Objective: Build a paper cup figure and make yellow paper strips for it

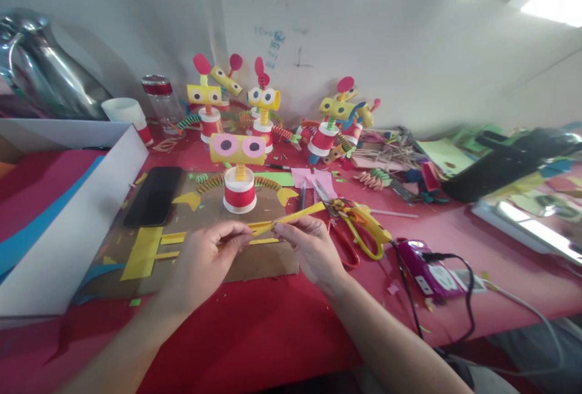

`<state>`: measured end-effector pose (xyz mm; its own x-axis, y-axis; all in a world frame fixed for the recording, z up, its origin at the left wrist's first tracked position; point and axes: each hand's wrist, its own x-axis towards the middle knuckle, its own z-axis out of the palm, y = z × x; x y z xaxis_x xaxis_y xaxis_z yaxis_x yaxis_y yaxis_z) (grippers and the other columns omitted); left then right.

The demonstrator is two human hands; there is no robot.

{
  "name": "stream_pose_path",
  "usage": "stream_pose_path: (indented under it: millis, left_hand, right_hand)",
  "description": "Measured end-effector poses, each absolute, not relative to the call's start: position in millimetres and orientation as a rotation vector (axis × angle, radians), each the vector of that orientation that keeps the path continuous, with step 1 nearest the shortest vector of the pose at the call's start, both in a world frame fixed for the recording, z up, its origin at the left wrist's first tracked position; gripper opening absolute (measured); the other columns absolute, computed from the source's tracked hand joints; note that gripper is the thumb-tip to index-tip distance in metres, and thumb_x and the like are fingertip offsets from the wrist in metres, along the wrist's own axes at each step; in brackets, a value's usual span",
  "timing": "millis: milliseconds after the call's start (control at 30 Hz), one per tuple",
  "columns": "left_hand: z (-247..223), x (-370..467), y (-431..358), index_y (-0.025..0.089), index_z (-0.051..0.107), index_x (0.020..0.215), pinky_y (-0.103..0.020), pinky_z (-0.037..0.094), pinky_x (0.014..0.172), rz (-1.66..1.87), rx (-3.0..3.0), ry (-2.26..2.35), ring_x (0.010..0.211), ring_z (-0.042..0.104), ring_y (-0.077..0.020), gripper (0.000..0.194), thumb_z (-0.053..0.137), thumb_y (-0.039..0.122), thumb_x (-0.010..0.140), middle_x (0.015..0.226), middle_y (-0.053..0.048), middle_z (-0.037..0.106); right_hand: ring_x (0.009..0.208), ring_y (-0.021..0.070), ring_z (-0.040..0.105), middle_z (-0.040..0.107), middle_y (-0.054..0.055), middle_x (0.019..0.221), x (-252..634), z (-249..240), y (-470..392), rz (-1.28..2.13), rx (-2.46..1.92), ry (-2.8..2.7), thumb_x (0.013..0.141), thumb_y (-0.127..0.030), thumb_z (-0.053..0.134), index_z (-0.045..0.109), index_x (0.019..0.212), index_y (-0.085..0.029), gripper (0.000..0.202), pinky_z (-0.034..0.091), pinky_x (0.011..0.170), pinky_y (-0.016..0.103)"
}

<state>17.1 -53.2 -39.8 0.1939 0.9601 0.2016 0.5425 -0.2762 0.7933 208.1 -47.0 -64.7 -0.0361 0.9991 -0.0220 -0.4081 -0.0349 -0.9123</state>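
Between my two hands a narrow yellow paper strip point(302, 213) is stretched above the brown cardboard point(268, 263). My left hand point(211, 251) pinches its left part with thumb and forefinger. Its right part is pinched by my right hand point(309, 245), and the free end sticks out up to the right. Just behind stands a paper-cup figure point(240, 191) with a yellow tube head, pink-ringed eyes and folded spring arms. More yellow paper point(143, 254) and thin strips lie on the cardboard by my left hand.
Right of my hands lie scissors point(370, 242) and a yellow glue gun point(370, 221), wired to a magenta box point(427, 270). A black phone point(154, 196) and white box point(91, 218) are at left. Several finished figures point(264, 103) stand by the wall. Paper scraps point(386, 151) pile at right.
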Motion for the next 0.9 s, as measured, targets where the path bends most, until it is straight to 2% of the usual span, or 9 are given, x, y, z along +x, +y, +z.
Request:
stream_pose_path:
  millis: [367, 667, 900]
  left_hand:
    - [-41, 17, -54, 0.027, 0.072, 0.083, -0.020, 0.051, 0.059, 1.035, 2.015, 1.435, 0.064, 0.068, -0.0122, 0.013, 0.060, 0.032, 0.087, 0.076, 0.007, 0.075]
    - [-47, 16, -54, 0.021, 0.069, 0.086, -0.022, 0.054, 0.069, 1.246, 2.336, 1.400, 0.073, 0.070, -0.0142, 0.012, 0.057, 0.019, 0.089, 0.083, 0.001, 0.076]
    - [-53, 12, -53, 0.018, 0.066, 0.090, -0.027, 0.053, 0.074, 1.406, 2.532, 1.429, 0.077, 0.071, -0.0162, 0.011, 0.057, 0.012, 0.089, 0.085, -0.003, 0.075]
  right_hand:
    - [0.061, 0.0075, 0.059, 0.071, -0.002, 0.063, 210, -60, -44, 1.419, -0.883, -0.776, 0.062, -0.026, 0.084, 0.077, 0.065, -0.021, 0.009, 0.047, 0.063, 0.019]
    - [0.061, 0.0079, 0.061, 0.071, -0.002, 0.064, 220, -61, -39, 1.371, -0.805, -0.671, 0.061, -0.024, 0.086, 0.075, 0.066, -0.022, 0.012, 0.048, 0.063, 0.019]
    - [0.071, 0.0107, 0.062, 0.071, -0.002, 0.077, 226, -55, -37, 1.262, -0.825, -0.776, 0.065, -0.021, 0.083, 0.075, 0.076, -0.023, 0.014, 0.050, 0.071, 0.023]
